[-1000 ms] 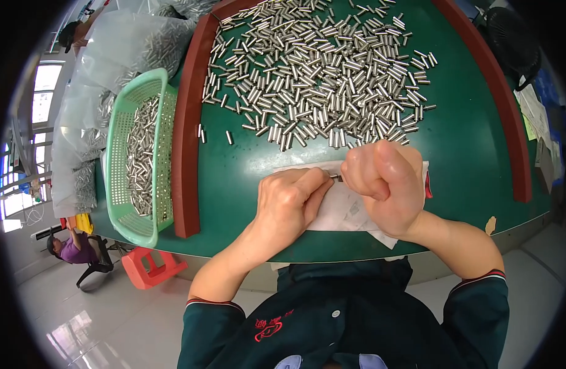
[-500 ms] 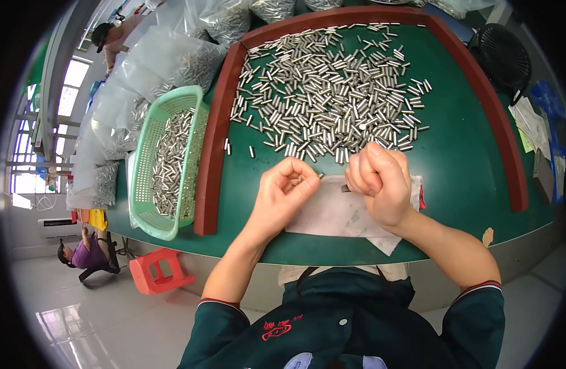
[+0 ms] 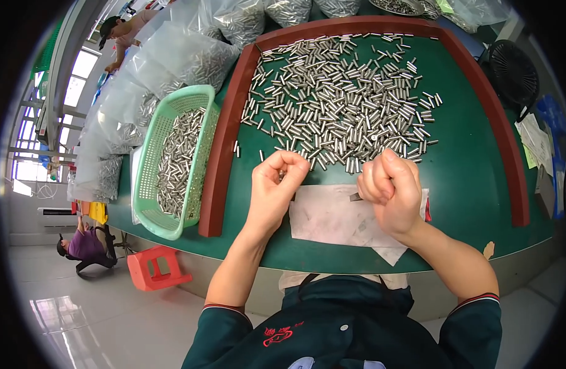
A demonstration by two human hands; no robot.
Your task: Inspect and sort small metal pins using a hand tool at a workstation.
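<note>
A wide heap of short shiny metal pins lies on the green tabletop in front of me. My left hand is closed at the heap's near edge, its fingers curled in; bits of metal pin show between them. To its right, my right hand makes a fist over a pale cloth; whatever is inside that fist is hidden. A small dark piece shows on the cloth beside the right hand, too unclear to name.
A dark red wooden rail borders the heap on three sides. Left of it stands a green mesh basket of pins. Clear plastic bags of pins line the far left. A black fan stands at right. Two people are farther off left.
My hands have drawn slightly apart. A pin end that stuck out at my left thumb and fingertip no longer shows there; the left fingers are curled in more. The whole view has shifted slightly.
</note>
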